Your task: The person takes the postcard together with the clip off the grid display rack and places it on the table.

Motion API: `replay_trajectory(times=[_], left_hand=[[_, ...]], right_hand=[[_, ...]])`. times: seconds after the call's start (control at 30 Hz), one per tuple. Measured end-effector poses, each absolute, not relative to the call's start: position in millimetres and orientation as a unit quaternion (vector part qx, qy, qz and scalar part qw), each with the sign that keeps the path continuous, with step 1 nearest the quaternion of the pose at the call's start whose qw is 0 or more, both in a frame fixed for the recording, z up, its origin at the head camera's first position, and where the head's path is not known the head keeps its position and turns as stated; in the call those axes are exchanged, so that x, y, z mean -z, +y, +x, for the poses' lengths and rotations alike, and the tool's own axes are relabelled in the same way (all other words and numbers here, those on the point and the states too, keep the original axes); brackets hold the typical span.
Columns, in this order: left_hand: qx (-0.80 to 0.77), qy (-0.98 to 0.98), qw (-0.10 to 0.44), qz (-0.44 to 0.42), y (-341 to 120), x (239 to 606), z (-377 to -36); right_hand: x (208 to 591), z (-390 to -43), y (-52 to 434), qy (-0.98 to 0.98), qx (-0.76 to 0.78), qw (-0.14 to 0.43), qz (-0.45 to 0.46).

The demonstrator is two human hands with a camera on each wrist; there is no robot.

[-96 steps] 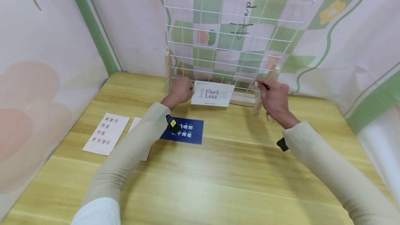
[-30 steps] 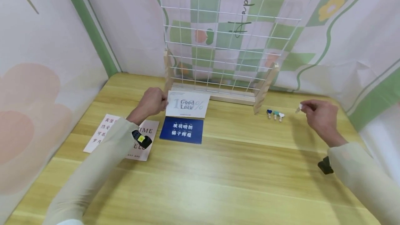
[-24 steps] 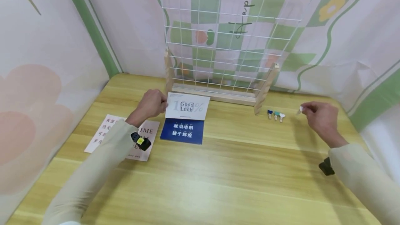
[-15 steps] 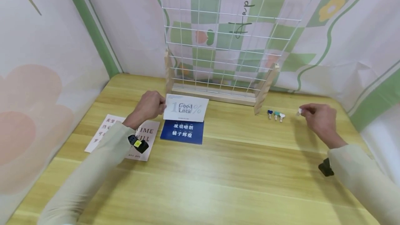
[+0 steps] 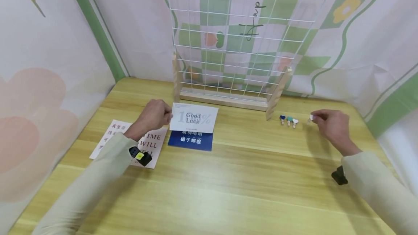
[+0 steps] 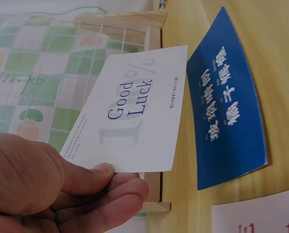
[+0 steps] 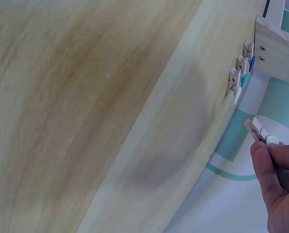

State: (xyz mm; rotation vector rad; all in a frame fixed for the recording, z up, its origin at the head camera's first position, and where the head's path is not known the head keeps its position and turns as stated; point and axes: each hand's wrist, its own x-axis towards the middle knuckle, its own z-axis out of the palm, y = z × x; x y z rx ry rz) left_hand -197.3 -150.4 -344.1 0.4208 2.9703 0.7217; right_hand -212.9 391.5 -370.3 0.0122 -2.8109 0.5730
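Between thumb and fingers, my left hand (image 5: 151,116) pinches the left edge of a white "Good Luck" card (image 5: 194,118). The card is raised above the table and covers the upper part of a blue card (image 5: 190,144) lying flat. In the left wrist view the thumb (image 6: 93,175) presses on the card's corner. At the right, my right hand (image 5: 334,128) pinches a small wooden clothespin (image 7: 257,130) with a white top, held off the table. To its left lie a dark blue-topped clothespin (image 5: 282,119), a teal one (image 5: 289,120) and a white one (image 5: 294,122).
A white wire grid (image 5: 241,41) stands upright in a wooden base (image 5: 225,99) at the back. Two printed cards lie at the left, a white card (image 5: 103,137) and a pinkish card (image 5: 153,141), partly under my left arm. Patterned cloth hangs behind the wooden table (image 5: 228,191).
From in front of the grid, the left hand has brought the card left and down toward me. My right hand has moved right, away from the grid, with the clothespin, and is now nearly still.
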Motion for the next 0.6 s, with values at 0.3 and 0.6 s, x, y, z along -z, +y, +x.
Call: replay_trajectory(times=[0.3,0.6], left_hand=[[-0.235,0.962,0.036,0.134,-154,346,-187],[-0.247,0.955,0.037,0.163,-157,350,-174]], right_hand=[[372,-211,389,-0.969,-0.202,0.140,0.023],[374,-213,389,-0.972,-0.190,0.136,0.020]])
